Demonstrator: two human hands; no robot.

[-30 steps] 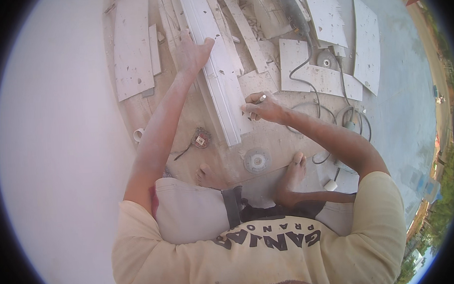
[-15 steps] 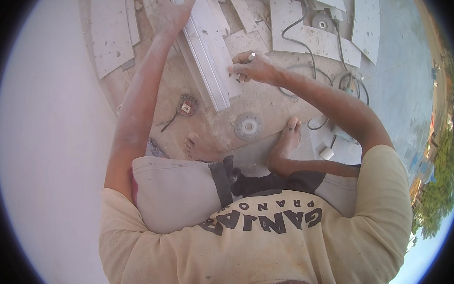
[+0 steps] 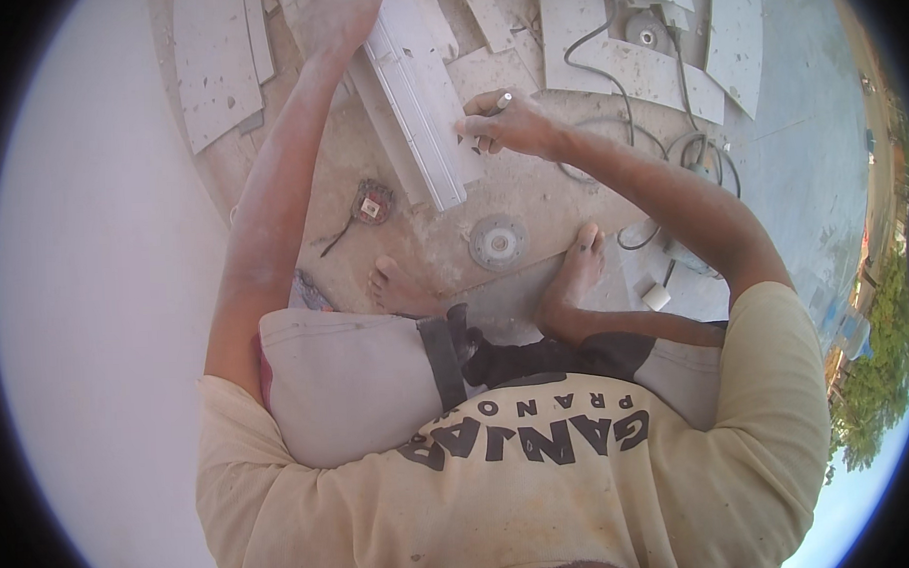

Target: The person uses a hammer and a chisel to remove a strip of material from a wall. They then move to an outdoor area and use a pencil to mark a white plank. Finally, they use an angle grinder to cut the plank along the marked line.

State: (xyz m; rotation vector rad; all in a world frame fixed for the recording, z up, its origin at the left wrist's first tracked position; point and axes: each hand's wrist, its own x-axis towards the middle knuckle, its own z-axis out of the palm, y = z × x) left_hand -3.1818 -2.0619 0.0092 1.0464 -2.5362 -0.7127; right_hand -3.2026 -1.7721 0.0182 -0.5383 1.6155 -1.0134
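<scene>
My left hand, at the top edge of the view, grips the upper part of a long white ribbed strip, its fingertips partly out of sight. The strip lies lengthwise over wider pale boards. My right hand is closed round a short pale pen-like stick at the right edge of the strip and board. Below the strip a round metal disc lies on the dusty floor, with a red-and-grey tape measure to its left.
White board offcuts lie along the top and right. A power tool's disc, dark cables and a small white block are on the right. My bare feet are below the strip. A pale smooth surface fills the left side.
The view has shifted, so the strip, boards and both hands sit higher in the picture. Both hands keep about the same places on or beside the strip.
</scene>
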